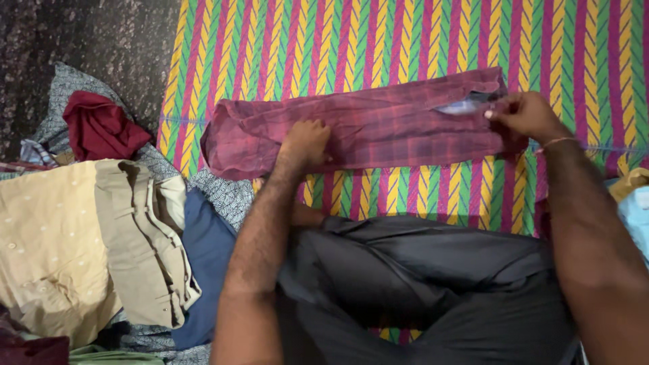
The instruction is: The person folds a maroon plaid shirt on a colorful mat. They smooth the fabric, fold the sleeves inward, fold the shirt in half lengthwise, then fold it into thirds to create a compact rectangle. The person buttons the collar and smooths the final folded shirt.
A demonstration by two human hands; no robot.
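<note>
Maroon checked shirt (378, 128) lies folded lengthwise across the striped mat (405, 40), mid-frame. My left hand (305, 143) presses flat on its middle while my right hand (524, 115) pinches the collar end at right; folding seems midway, needing a crosswise fold.

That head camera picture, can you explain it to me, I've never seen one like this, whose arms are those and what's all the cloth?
The one picture comes from a camera worn on a person's head, looking down, so both bare arms are that person's own. The left hand presses down on a maroon checked garment, folded into a long strip on a bright striped mat. The right hand pinches that garment's end. The dark cloth nearest the camera seems to cover the person's lap. To the left lies a pile: beige trousers, a cream shirt, a blue cloth and a dark red one.
</note>
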